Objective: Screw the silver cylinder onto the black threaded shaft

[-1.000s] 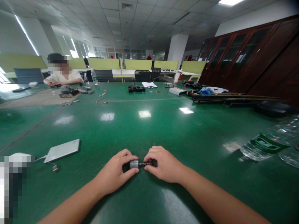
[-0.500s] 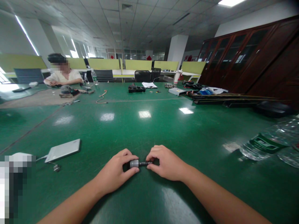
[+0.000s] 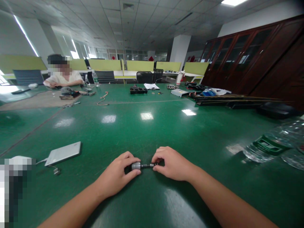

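So the left hand [image 3: 118, 175] has its thumb and fingers pinched round a silver metal cylinder [image 3: 136, 166], down by the near edge of the green desk [image 3: 147, 136], roughly mid-edge. The right hand [image 3: 172, 164] is pinching the far end of the thin dark rod [image 3: 146, 165] sticking out of it. Off toward the near left corner there's a white power bank [image 3: 63, 154], and a water bottle [image 3: 268, 148] lies on its side near the right edge.

Left hand [image 3: 118, 172] grips a grey cylinder [image 3: 136, 166]; right hand [image 3: 172, 164] pinches the dark rod [image 3: 147, 165] beside it. The rod's far tip is apparently hidden by fingers.
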Demonstrator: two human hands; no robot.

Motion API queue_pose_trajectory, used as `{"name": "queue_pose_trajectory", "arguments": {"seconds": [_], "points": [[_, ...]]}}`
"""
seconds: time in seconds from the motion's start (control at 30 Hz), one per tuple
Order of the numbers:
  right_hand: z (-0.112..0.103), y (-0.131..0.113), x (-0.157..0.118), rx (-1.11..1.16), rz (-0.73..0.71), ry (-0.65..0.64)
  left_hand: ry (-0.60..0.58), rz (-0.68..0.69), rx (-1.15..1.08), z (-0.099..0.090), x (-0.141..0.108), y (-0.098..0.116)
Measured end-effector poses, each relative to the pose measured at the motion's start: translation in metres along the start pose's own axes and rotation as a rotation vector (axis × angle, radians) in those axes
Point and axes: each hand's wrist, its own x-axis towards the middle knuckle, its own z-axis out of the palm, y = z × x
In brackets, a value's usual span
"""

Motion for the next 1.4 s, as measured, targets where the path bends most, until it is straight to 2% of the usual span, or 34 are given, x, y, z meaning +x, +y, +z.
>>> {"name": "queue_pose_trajectory", "arguments": {"seconds": [0.17, 0.4, 0.53, 0.77, 0.93, 1.4], "points": [[-0.010, 0.010, -0.001, 0.000, 0.098, 0.017, -0.009, -0.002, 0.003, 0.000, 0.000, -0.001], [-0.011, 0.008, -0.001, 0.045, 0.075, -0.034, -0.002, 0.004, 0.008, 0.000, -0.001, -0.002], [-0.003, 0.002, 0.000, 0.084, 0.056, -0.044, -0.003, 0.012, 0.003, 0.002, 0.001, -0.003], [0.023, -0.012, 0.004, 0.161, -0.014, 0.073, -0.021, 0.066, 0.002, 0.003, 0.001, -0.003], [0.023, -0.011, 0.003, 0.136, -0.040, 0.080, -0.035, 0.081, -0.017, 0.002, 0.003, 0.001], [0.027, -0.010, 0.003, 0.093, -0.097, 0.084, 0.032, 0.041, -0.009, 0.007, 0.008, -0.001]]}}
